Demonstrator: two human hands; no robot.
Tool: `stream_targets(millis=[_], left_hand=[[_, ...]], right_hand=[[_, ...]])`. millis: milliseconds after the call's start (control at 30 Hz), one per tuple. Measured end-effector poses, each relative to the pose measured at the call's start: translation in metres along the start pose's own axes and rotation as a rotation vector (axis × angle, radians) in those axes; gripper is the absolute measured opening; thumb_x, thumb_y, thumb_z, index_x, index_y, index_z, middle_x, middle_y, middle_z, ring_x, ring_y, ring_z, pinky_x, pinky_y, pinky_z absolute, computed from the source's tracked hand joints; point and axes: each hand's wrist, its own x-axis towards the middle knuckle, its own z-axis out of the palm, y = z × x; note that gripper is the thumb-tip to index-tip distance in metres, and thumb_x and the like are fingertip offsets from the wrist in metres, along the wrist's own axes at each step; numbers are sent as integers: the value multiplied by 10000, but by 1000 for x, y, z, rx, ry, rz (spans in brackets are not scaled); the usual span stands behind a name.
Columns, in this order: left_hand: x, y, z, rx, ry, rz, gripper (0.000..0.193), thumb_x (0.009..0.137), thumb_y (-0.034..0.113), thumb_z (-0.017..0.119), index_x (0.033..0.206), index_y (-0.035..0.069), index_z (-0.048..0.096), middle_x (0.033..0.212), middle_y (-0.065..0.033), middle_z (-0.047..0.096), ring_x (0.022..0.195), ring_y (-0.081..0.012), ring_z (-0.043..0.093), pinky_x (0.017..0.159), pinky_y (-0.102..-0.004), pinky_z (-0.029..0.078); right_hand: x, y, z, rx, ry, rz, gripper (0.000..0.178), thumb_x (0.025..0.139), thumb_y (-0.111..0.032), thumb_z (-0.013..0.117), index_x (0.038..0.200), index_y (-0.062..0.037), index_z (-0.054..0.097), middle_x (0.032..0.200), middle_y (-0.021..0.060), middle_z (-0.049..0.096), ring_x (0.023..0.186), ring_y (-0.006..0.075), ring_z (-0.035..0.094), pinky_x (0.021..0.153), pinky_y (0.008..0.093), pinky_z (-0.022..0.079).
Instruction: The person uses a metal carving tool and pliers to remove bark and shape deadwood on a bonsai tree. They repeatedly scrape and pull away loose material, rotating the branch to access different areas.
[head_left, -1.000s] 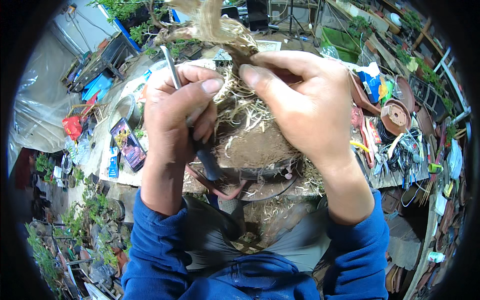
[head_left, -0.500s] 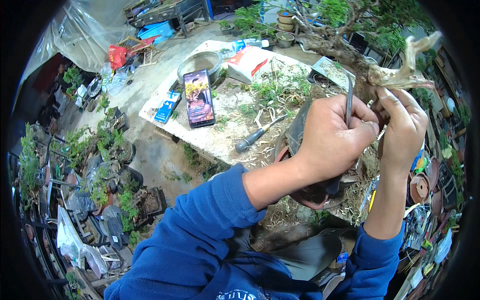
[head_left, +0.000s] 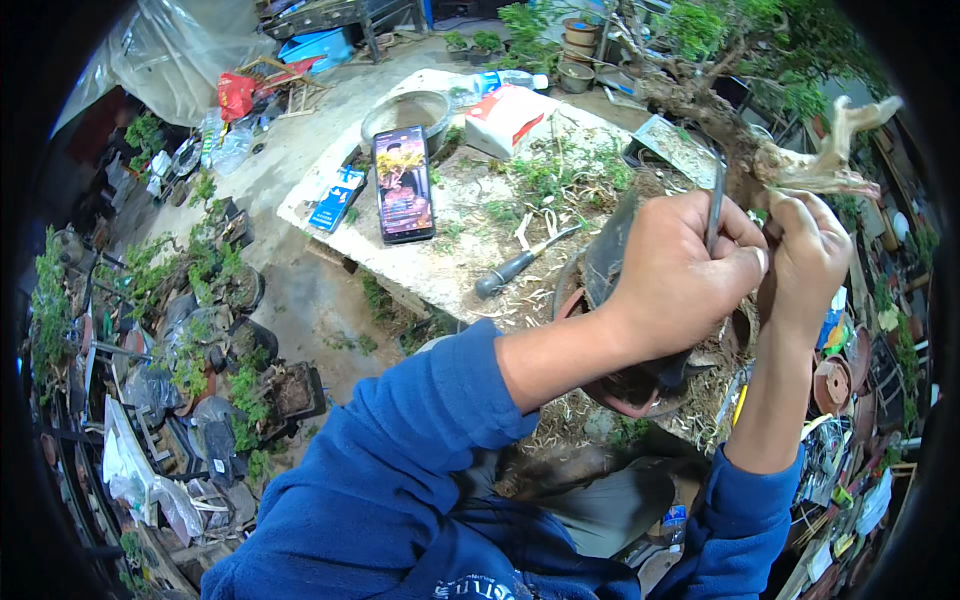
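My left hand [head_left: 685,262] is closed round a thin dark metal tool [head_left: 717,195], whose narrow end sticks up past the knuckles. My right hand [head_left: 808,250] is beside it with curled fingers, just under the pale bare deadwood [head_left: 825,170] of a bonsai tree [head_left: 705,100]. What those fingertips pinch, if anything, is hidden. Below my left wrist sits a reddish pot [head_left: 637,408], partly covered by my forearm, with a dark sheet-like piece [head_left: 612,250] rising beside it.
A pale worktable [head_left: 330,205] carries a phone [head_left: 404,185], a blue packet [head_left: 338,200], a dark-handled pointed tool [head_left: 510,275], a red-and-white box [head_left: 508,120], a round basin [head_left: 408,112] and plant clippings [head_left: 545,180]. Potted plants [head_left: 245,400] crowd the left floor; pots and clutter [head_left: 832,385] line the right.
The view has shifted slightly. Both hands stay close together by the deadwood, and the upright tool in my left hand leans a little differently.
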Motion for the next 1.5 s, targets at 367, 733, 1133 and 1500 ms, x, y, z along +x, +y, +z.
stream_targets(millis=[367, 733, 1133, 1500], left_hand=[[-7, 10, -6, -23, -39, -28, 76, 924, -12, 730, 979, -50, 695, 651, 12, 632, 497, -20, 503, 445, -210, 350], [-8, 8, -6, -41, -24, -16, 80, 935, -6, 721, 985, -60, 690, 650, 13, 612, 485, -23, 472, 440, -213, 319], [-9, 8, -9, 2, -4, -21, 81, 921, -14, 726, 983, -49, 687, 645, 27, 596, 486, -22, 459, 445, -220, 318], [-10, 7, -8, 3, -4, -10, 86, 933, -11, 715, 1000, -50, 681, 649, 11, 607, 485, -34, 482, 440, -219, 340]], right_hand=[[-20, -10, -15, 113, -61, 113, 179, 938, -108, 737, 1003, 57, 764, 788, 66, 714, 587, 100, 586, 540, 244, 445], [-20, -27, 6, 84, -23, -55, 183, 951, -111, 729, 945, 66, 772, 736, 80, 724, 561, 66, 584, 507, 234, 434], [-14, -9, 9, 34, 55, -9, 177, 817, -79, 657, 795, 57, 767, 656, 100, 713, 603, 114, 630, 563, 297, 472], [-19, -15, 3, 138, -23, -8, 166, 911, -76, 754, 981, 72, 781, 785, 87, 764, 702, 86, 665, 636, 253, 517]])
